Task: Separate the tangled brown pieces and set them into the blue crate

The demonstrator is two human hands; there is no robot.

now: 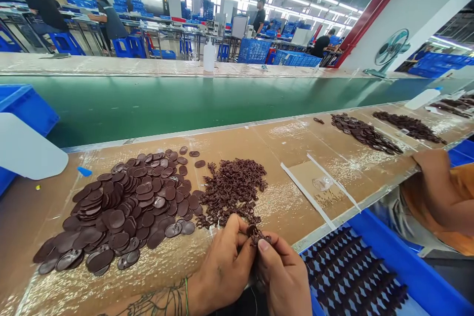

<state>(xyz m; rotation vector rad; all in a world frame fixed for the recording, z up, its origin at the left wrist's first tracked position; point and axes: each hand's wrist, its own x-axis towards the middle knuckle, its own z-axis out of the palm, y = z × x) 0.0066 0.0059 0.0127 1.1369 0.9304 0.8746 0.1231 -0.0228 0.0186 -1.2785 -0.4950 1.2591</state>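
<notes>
Left hand, right hand, both pinched shut on a small brown moulded piece, loose heap just beyond

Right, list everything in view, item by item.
oval discs: dozens, dark brown, heaped on the cardboard-covered bench, left of the hands
tangled pieces: one heap, dark brown, beside the discs
small piece: one, dark brown, pinched between both hands
blue tray: one, blue, lower right, holding rows of dark pieces
far heaps: at least two, dark brown, farther along the bench
green belt: one, green, beyond the bench
white bottles: two, white, on the far bench edge and at upper right
co-worker's arm: one, orange sleeve, right edge
left hand: bare, tattooed forearm, on the small piece
right hand: bare, on the small piece
</notes>
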